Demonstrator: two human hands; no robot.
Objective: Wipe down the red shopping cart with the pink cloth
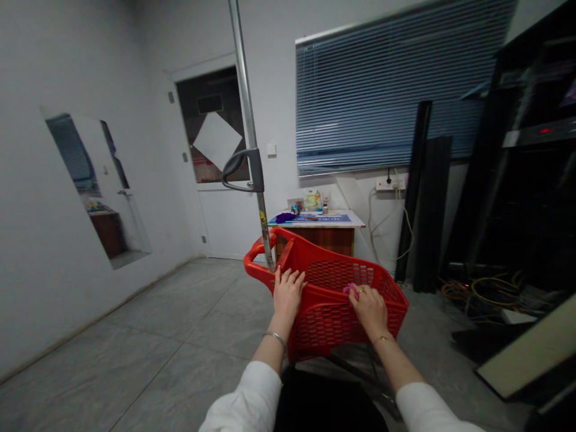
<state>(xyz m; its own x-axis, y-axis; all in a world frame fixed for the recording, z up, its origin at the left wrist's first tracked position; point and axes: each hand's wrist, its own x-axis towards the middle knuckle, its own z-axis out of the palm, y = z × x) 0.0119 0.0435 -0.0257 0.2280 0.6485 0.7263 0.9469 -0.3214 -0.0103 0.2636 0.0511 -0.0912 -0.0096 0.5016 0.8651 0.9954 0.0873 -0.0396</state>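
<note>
White sleeves [252, 396] frame the bottom edge, with a thin bangle on each wrist. The left grip [287, 295] lies released, fingers flat and spread over the near corner rim of a red basket [333, 324], holding nothing. The right grip [371, 309] is clenched around a pink cloth [350, 290], pressing it against the same near rim further to the right; a ring shows on one finger. The basket sits directly before the person, its mesh walls tilted, and I cannot tell what carries it. From its left corner a metal pole [245, 90] rises out of the top of the picture, with a grey handle [238, 171] fixed to it partway up. A grey tiled floor [180, 336] spreads around. Well behind stands a small table [355, 223] with bottles and something purple on it, under a blue blind [382, 90]; a black rack [531, 150] and loose cables [481, 294] fill the right side
</note>
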